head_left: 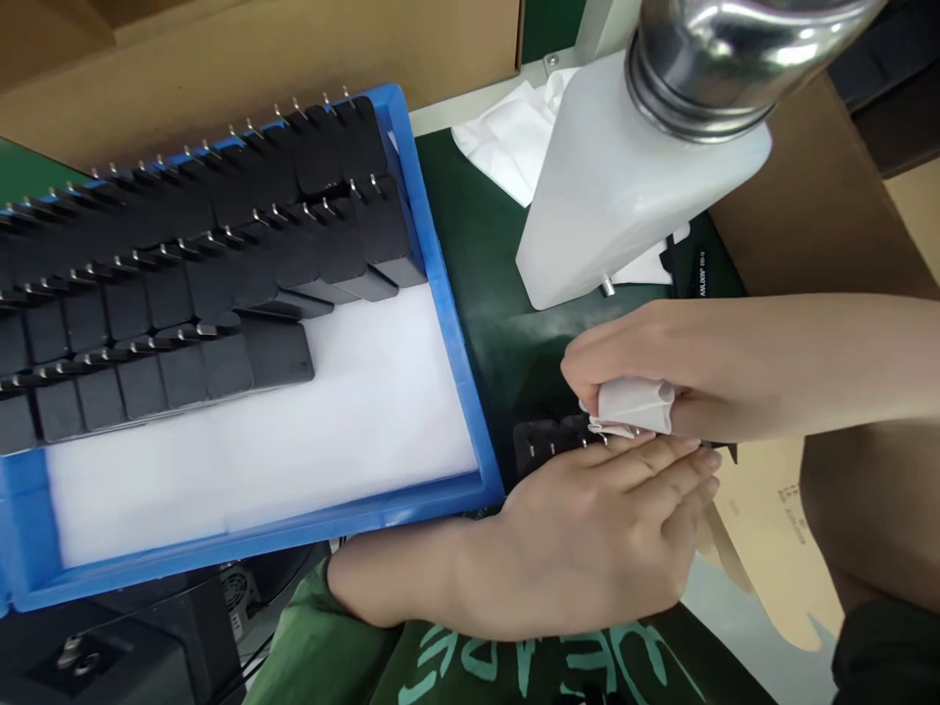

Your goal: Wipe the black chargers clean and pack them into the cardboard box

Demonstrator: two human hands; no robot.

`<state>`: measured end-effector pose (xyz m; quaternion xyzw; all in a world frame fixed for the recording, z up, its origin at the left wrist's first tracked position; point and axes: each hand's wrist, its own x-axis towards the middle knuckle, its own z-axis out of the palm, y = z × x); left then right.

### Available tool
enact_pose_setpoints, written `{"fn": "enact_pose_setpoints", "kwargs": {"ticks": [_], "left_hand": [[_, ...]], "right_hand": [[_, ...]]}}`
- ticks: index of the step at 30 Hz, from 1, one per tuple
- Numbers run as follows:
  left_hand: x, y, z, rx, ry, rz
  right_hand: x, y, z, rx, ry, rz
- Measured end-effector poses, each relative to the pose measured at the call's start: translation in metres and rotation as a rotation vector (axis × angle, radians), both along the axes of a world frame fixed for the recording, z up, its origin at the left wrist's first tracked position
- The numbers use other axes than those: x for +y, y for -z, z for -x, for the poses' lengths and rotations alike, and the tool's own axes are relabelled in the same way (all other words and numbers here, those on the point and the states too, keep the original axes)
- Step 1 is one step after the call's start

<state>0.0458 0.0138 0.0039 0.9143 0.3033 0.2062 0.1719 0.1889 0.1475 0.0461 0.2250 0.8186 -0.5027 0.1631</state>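
Observation:
My right hand [638, 348] is closed around a folded white cloth [635, 403] and presses it down on a row of black plug adapters [540, 446] with metal pins. My left hand [609, 524] lies flat along the near side of that row, its fingers stretched out and close together. Both hands cover most of the row, so only its left end shows clearly. To the left, a blue tray [459, 343] lined with white holds several rows of similar black plug adapters [220, 367], pins pointing up.
A white bottle [624, 186] with a shiny metal top stands behind my hands. White cloths [510, 137] lie beside it on the green mat [470, 225]. Cardboard boxes [294, 49] border the back and right. Black equipment [117, 646] sits below the tray.

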Motion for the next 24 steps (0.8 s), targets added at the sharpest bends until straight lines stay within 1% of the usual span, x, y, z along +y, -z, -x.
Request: {"fn": "enact_pose_setpoints", "kwargs": {"ticks": [3, 5, 7, 10, 12, 14, 16, 19, 21, 24], "left_hand": [[-0.001, 0.001, 0.000, -0.020, -0.025, -0.018], [-0.001, 0.000, 0.001, -0.027, -0.030, -0.019], [-0.001, 0.001, 0.002, -0.013, -0.002, -0.010], [-0.002, 0.003, 0.004, -0.008, 0.031, -0.005], [-0.002, 0.004, 0.004, -0.020, 0.034, -0.009], [-0.002, 0.005, 0.004, -0.023, 0.031, -0.001], [-0.002, 0.004, 0.003, -0.016, 0.022, 0.013], [0.000, 0.002, 0.002, -0.018, 0.009, 0.000], [0.001, 0.001, 0.003, -0.010, 0.017, -0.018], [0.001, 0.000, 0.004, 0.010, 0.037, -0.028]], "right_hand": [[0.002, -0.008, -0.016, -0.037, 0.059, -0.058], [0.003, -0.013, -0.017, -0.040, 0.049, -0.101], [-0.001, -0.012, -0.005, 0.067, 0.041, -0.130], [-0.010, -0.002, 0.026, 0.223, 0.073, -0.164], [-0.013, 0.004, 0.040, 0.216, 0.031, -0.156], [-0.012, 0.006, 0.040, 0.167, -0.021, -0.135], [-0.009, 0.005, 0.030, 0.085, -0.015, -0.102], [-0.005, 0.001, 0.005, -0.014, 0.088, -0.042], [-0.006, 0.000, -0.011, -0.022, 0.161, -0.050], [-0.011, 0.005, -0.037, 0.003, 0.253, -0.069]]}}
